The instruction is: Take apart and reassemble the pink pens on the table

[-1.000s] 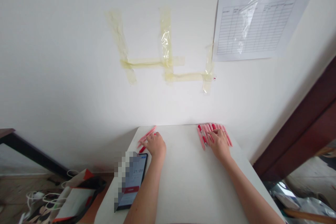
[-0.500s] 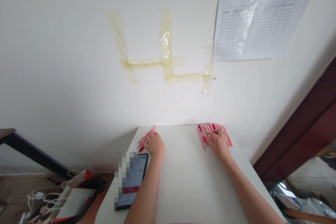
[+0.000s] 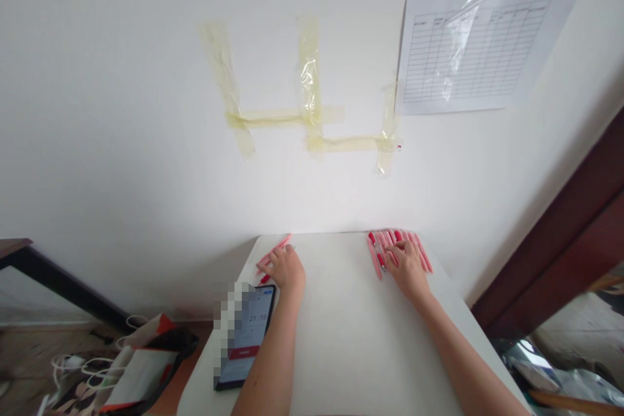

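My left hand [image 3: 286,270] is at the far left corner of the white table [image 3: 336,325], its fingers curled around a red pen [image 3: 264,279]. The pen's red end sticks out below the fingers; its middle is hidden by the hand. Beside it, pink pens [image 3: 275,251] lie slanted along the table's left edge. At the far right, my right hand [image 3: 407,268] rests with bent, parted fingers over a side-by-side row of pink pens [image 3: 423,252]. A red-and-silver pen [image 3: 377,252] lies near the left end of that row. The fingers partly cover the row.
A phone [image 3: 246,338] with a running timer lies by the left forearm, partly pixelated. Behind the table rises a white wall [image 3: 146,110] with yellowed tape [image 3: 309,78] and a printed sheet [image 3: 472,52]. Bags and cables [image 3: 131,370] are on the floor at left.
The red pen has shifted slightly within my left hand, and its red part beyond the fingertips looks shorter. My right hand stays over the row. The phone timer has advanced.
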`<action>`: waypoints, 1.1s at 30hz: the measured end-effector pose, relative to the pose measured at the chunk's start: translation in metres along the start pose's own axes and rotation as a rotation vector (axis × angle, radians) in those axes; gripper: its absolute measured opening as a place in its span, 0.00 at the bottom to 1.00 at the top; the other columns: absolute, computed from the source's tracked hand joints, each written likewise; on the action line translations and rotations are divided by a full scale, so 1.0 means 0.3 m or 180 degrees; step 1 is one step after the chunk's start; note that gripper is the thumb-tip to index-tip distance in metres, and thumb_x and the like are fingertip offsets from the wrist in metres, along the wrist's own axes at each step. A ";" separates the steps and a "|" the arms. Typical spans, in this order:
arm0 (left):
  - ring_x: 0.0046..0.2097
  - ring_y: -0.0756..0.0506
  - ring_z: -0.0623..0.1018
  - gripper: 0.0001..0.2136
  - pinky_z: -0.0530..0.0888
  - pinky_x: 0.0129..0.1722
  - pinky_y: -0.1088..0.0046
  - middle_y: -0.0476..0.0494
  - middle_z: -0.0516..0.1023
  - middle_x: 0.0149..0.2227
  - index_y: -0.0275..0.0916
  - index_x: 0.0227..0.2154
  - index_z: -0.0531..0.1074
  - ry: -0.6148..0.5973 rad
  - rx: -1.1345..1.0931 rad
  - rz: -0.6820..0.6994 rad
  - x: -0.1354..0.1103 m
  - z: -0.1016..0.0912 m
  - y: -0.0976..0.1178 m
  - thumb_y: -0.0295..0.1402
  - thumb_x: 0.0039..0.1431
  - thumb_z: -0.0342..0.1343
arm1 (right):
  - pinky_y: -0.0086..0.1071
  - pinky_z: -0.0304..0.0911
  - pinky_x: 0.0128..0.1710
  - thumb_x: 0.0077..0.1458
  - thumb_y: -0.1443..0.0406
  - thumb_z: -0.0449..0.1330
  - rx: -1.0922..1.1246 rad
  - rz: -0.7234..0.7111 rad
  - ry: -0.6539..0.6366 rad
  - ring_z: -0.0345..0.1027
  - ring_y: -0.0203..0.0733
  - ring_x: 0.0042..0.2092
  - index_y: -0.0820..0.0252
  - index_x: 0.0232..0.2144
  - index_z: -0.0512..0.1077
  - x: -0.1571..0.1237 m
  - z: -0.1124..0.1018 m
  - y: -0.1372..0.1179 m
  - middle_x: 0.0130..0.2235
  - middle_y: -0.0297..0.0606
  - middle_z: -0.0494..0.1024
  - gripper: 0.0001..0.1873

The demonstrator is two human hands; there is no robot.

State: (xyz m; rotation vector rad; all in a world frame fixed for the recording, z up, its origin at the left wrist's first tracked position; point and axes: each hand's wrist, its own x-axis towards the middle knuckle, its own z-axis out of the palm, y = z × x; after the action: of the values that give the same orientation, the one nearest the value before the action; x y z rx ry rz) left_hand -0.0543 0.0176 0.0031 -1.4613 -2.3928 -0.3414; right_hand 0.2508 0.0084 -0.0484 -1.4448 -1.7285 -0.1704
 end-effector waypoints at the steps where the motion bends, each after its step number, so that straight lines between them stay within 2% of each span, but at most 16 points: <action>1: 0.51 0.36 0.71 0.21 0.57 0.56 0.35 0.34 0.74 0.46 0.39 0.47 0.75 -0.0012 -0.0014 0.0008 0.000 0.001 -0.002 0.26 0.65 0.37 | 0.44 0.64 0.48 0.61 0.56 0.50 -0.0027 -0.0014 0.0002 0.63 0.49 0.48 0.58 0.39 0.76 -0.001 0.001 0.001 0.43 0.46 0.70 0.18; 6: 0.50 0.36 0.72 0.20 0.54 0.56 0.33 0.36 0.76 0.46 0.43 0.51 0.72 -0.0162 -0.0079 0.0097 0.002 0.004 -0.007 0.24 0.64 0.39 | 0.44 0.64 0.48 0.62 0.56 0.50 -0.0166 -0.0053 0.0038 0.61 0.50 0.49 0.57 0.40 0.76 -0.003 -0.001 -0.001 0.44 0.45 0.69 0.17; 14: 0.50 0.36 0.73 0.19 0.52 0.56 0.32 0.41 0.78 0.44 0.43 0.44 0.74 -0.0166 -0.0452 0.0311 0.002 -0.007 -0.011 0.19 0.59 0.42 | 0.43 0.63 0.47 0.62 0.59 0.51 -0.0343 -0.0099 0.0098 0.59 0.50 0.48 0.55 0.40 0.76 -0.005 -0.007 -0.010 0.44 0.44 0.69 0.15; 17: 0.49 0.38 0.74 0.21 0.51 0.57 0.33 0.42 0.79 0.43 0.44 0.45 0.73 -0.0161 -0.0791 0.0605 -0.010 -0.003 0.006 0.17 0.58 0.43 | 0.45 0.63 0.48 0.61 0.61 0.52 -0.0431 -0.0158 0.0133 0.58 0.50 0.49 0.55 0.41 0.76 -0.005 -0.011 -0.021 0.45 0.45 0.69 0.14; 21: 0.48 0.42 0.75 0.20 0.48 0.61 0.38 0.46 0.79 0.44 0.48 0.49 0.69 -0.0359 -0.1502 0.1138 -0.049 0.012 0.055 0.20 0.59 0.45 | 0.49 0.63 0.48 0.60 0.63 0.53 -0.0431 -0.0319 0.0131 0.59 0.50 0.49 0.54 0.41 0.76 -0.005 -0.014 -0.045 0.45 0.44 0.69 0.13; 25: 0.49 0.45 0.75 0.19 0.48 0.63 0.42 0.50 0.80 0.43 0.51 0.49 0.68 -0.0751 -0.2129 0.1517 -0.095 0.022 0.107 0.22 0.59 0.50 | 0.50 0.62 0.50 0.60 0.65 0.53 -0.0358 -0.0454 -0.0037 0.59 0.52 0.51 0.52 0.42 0.76 -0.008 -0.018 -0.079 0.48 0.44 0.69 0.13; 29: 0.48 0.46 0.75 0.19 0.47 0.64 0.44 0.52 0.80 0.42 0.52 0.51 0.67 -0.1113 -0.2405 0.1741 -0.128 0.030 0.139 0.25 0.59 0.53 | 0.52 0.60 0.53 0.60 0.62 0.56 -0.0351 -0.0599 -0.0377 0.57 0.54 0.55 0.50 0.44 0.76 -0.019 -0.015 -0.117 0.50 0.43 0.70 0.12; 33: 0.47 0.47 0.75 0.22 0.45 0.65 0.47 0.53 0.81 0.42 0.52 0.54 0.64 -0.1223 -0.2495 0.1865 -0.143 0.042 0.152 0.25 0.58 0.54 | 0.53 0.57 0.55 0.59 0.58 0.58 -0.0423 -0.0642 -0.0658 0.55 0.55 0.57 0.46 0.44 0.76 -0.035 0.001 -0.148 0.51 0.42 0.70 0.11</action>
State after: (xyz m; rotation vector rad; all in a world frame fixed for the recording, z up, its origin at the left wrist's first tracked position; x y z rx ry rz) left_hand 0.0029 0.0077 -0.0233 -2.6842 -2.0042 -0.9873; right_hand 0.2121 -0.0135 -0.0380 -1.4213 -2.0668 -0.2553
